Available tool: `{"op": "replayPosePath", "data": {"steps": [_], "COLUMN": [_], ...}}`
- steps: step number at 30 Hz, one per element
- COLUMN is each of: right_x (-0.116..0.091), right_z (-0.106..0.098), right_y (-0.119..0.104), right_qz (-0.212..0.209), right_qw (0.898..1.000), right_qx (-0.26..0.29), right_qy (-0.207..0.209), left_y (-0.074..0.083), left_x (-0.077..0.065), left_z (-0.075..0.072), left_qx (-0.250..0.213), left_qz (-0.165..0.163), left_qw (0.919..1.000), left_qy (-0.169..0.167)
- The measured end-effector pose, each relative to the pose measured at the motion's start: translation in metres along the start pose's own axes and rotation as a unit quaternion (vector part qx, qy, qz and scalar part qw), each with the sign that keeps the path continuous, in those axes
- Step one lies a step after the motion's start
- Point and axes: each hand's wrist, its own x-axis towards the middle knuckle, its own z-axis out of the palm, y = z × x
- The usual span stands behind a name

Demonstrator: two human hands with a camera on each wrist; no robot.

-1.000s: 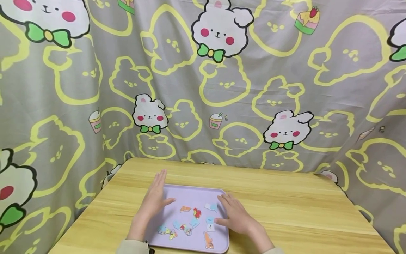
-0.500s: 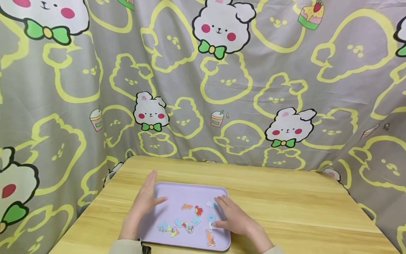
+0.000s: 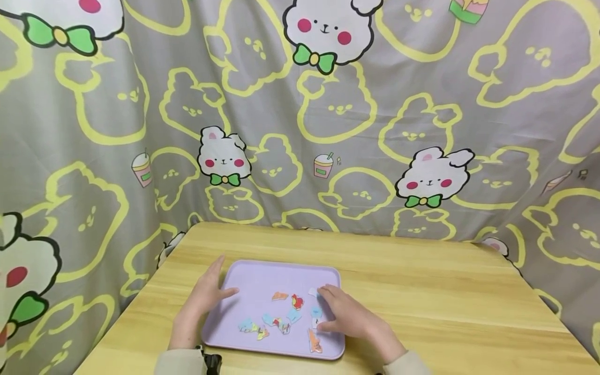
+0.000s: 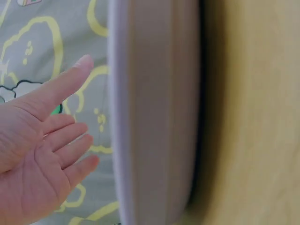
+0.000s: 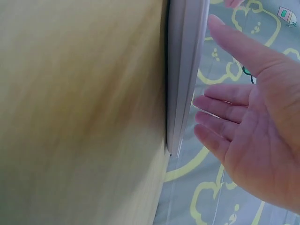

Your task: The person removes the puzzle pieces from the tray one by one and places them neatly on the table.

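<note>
A lilac tray lies on the table with several small cut-out pieces on it, seemingly puzzle pieces. Among them are an orange piece, a red piece, a blue-and-yellow cluster and another orange piece. My left hand is held at the tray's left side, thumb toward the pieces. Over the right edge hovers my right hand, partly covering the blue and white pieces there. Both wrist views show straight, spread fingers and bare palms, nothing held.
The wooden table extends beyond the tray to the back and right. A grey curtain printed with rabbits surrounds the table on the back and sides. A black strap sits at the left sleeve.
My left hand has moved leftward and outward, uncovering more of the tray's left side. My right hand stays near the right edge. The head view has tilted slightly down.
</note>
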Motion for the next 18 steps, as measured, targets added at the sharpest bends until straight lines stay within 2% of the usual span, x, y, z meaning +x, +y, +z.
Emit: {"op": "replayPosePath", "data": {"steps": [9, 18], "right_x": [0.004, 0.006], "right_z": [0.001, 0.001], "right_y": [-0.001, -0.004], "right_qz": [-0.028, -0.033], "right_qw": [0.999, 0.997], "right_qx": [-0.041, -0.068], "right_qy": [-0.005, -0.016], "left_y": [-0.012, -0.022], "left_x": [-0.004, -0.004], "left_z": [-0.005, -0.005], "left_qx": [-0.006, -0.001], "left_qz": [0.006, 0.007], "left_qw": [1.0000, 0.9997], "left_qy": [0.000, -0.022]}}
